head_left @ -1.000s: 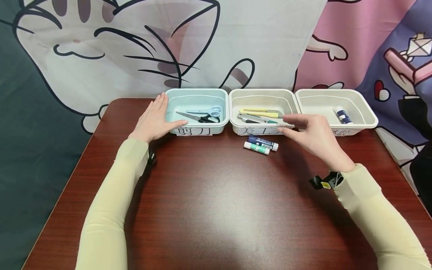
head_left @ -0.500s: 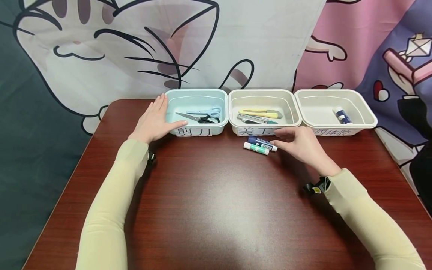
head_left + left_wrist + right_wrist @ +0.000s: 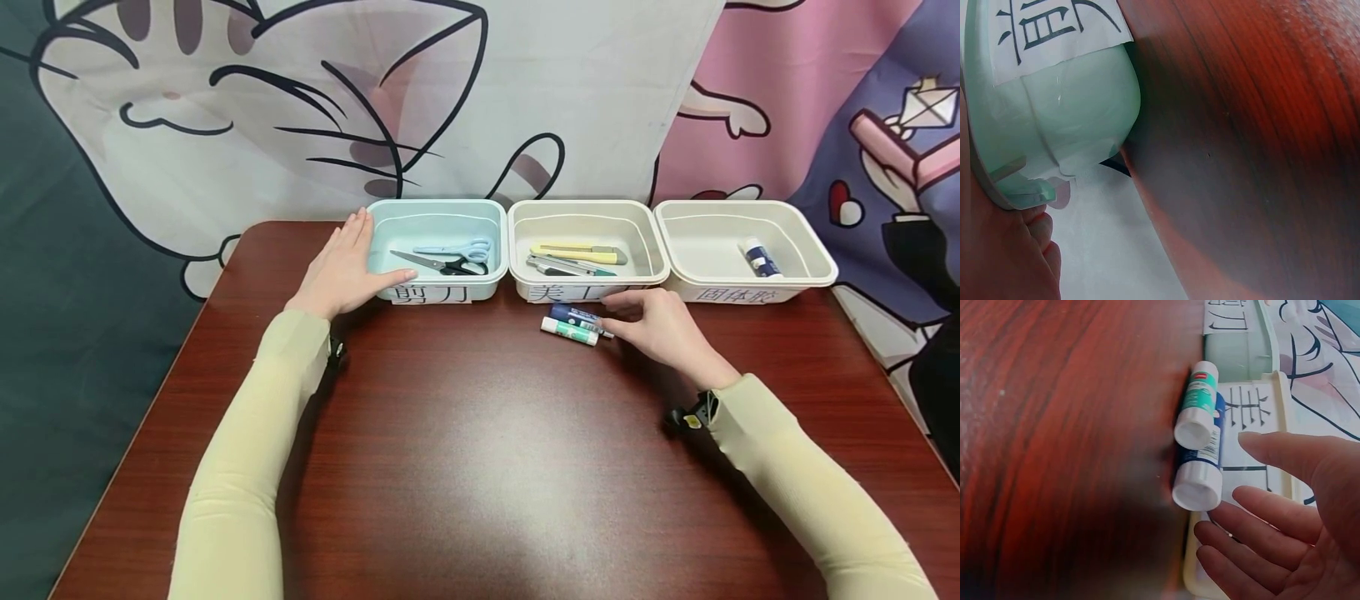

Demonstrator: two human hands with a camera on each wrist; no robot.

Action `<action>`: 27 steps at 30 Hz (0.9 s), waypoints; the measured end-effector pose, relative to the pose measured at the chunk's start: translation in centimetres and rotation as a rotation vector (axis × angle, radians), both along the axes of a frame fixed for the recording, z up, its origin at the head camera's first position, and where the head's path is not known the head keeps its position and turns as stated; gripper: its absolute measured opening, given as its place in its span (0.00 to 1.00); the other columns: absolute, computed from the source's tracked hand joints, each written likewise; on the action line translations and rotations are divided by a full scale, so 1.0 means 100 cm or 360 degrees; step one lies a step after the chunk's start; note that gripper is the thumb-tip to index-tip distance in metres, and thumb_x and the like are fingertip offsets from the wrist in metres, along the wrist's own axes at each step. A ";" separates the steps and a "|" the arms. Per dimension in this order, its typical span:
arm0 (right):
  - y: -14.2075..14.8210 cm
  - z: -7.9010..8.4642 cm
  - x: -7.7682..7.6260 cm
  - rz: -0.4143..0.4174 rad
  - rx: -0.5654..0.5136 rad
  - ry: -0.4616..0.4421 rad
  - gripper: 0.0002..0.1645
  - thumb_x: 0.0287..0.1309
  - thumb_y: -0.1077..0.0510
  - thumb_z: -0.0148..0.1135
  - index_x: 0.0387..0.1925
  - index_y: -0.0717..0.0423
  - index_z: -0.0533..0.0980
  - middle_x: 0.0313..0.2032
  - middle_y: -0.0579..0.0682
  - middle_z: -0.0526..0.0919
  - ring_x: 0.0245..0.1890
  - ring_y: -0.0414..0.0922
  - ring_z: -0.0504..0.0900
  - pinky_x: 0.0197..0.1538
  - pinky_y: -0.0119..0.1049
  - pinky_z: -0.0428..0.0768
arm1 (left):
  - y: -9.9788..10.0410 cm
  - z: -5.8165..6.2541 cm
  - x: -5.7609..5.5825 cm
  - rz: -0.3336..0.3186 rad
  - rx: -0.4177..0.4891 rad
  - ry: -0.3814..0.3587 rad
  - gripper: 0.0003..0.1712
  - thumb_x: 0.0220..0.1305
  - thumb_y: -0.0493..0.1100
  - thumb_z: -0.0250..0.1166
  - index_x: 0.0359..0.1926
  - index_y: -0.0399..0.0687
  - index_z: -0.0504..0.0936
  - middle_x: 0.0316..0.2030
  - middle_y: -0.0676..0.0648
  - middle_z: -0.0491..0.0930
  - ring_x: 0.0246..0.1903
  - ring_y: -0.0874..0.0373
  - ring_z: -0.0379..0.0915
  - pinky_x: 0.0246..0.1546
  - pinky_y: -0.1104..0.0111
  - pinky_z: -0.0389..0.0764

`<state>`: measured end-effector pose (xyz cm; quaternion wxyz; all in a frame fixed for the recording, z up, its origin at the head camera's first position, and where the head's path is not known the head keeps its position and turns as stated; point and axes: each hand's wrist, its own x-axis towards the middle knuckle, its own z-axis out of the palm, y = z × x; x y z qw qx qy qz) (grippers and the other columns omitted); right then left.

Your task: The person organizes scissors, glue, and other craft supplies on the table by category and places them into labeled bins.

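My left hand (image 3: pixel 337 271) rests with straight fingers along the left side of the light blue bin (image 3: pixel 498 218), thumb over its front rim. Inside that bin are light blue scissors (image 3: pixel 476 248) and black-handled scissors (image 3: pixel 431 261). My right hand (image 3: pixel 662 327) is at the right end of the dark blue glue stick (image 3: pixel 572 314), which lies on the table before the middle bin. A slimmer green glue stick (image 3: pixel 572 332) lies against its near side. In the right wrist view, the thumb and loosely bent fingers (image 3: pixel 1266 515) stand apart beside the blue stick's white cap (image 3: pixel 1197 486).
Several utility knives, one a yellow knife (image 3: pixel 577 252), lie in the cream middle bin (image 3: pixel 517 221). Another glue stick (image 3: pixel 761 258) is in the right bin (image 3: pixel 813 242). All three bins line the back edge of the brown table (image 3: pixel 480 467), against a printed curtain (image 3: pixel 600 100).
My right hand has moved left and down, from over the gap between the middle and right bins to the end of the blue glue stick. The left hand stays in place.
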<state>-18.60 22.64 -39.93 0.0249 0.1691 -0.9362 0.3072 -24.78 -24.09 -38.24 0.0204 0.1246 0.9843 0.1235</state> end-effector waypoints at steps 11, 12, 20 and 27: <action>-0.005 -0.008 -0.002 -0.0002 0.0052 -0.0061 0.21 0.59 0.51 0.73 0.50 0.58 0.87 0.45 0.57 0.88 0.49 0.54 0.84 0.51 0.53 0.79 | 0.000 0.000 0.001 -0.0004 0.0005 0.0001 0.71 0.59 0.85 0.49 0.80 0.37 0.35 0.80 0.42 0.32 0.79 0.50 0.26 0.76 0.59 0.32; -0.006 -0.009 -0.002 0.0001 0.0055 -0.0063 0.20 0.60 0.51 0.73 0.50 0.58 0.87 0.45 0.57 0.88 0.49 0.54 0.83 0.51 0.53 0.79 | 0.000 0.001 0.001 -0.0005 0.0003 0.0001 0.71 0.59 0.85 0.49 0.80 0.37 0.35 0.80 0.42 0.32 0.79 0.50 0.26 0.76 0.59 0.32; -0.007 -0.011 -0.003 0.0020 0.0082 -0.0046 0.18 0.60 0.54 0.72 0.49 0.60 0.87 0.46 0.60 0.87 0.49 0.56 0.83 0.51 0.54 0.79 | -0.001 -0.001 0.000 -0.0006 -0.0003 0.0001 0.71 0.59 0.85 0.48 0.80 0.37 0.35 0.80 0.42 0.31 0.78 0.51 0.25 0.76 0.59 0.31; -0.008 -0.013 -0.004 0.0032 0.0108 -0.0009 0.16 0.58 0.56 0.73 0.47 0.59 0.88 0.44 0.61 0.87 0.44 0.55 0.84 0.47 0.53 0.80 | -0.001 -0.001 -0.001 -0.0004 -0.0006 -0.0002 0.72 0.59 0.85 0.48 0.80 0.37 0.34 0.80 0.42 0.31 0.78 0.51 0.24 0.76 0.59 0.31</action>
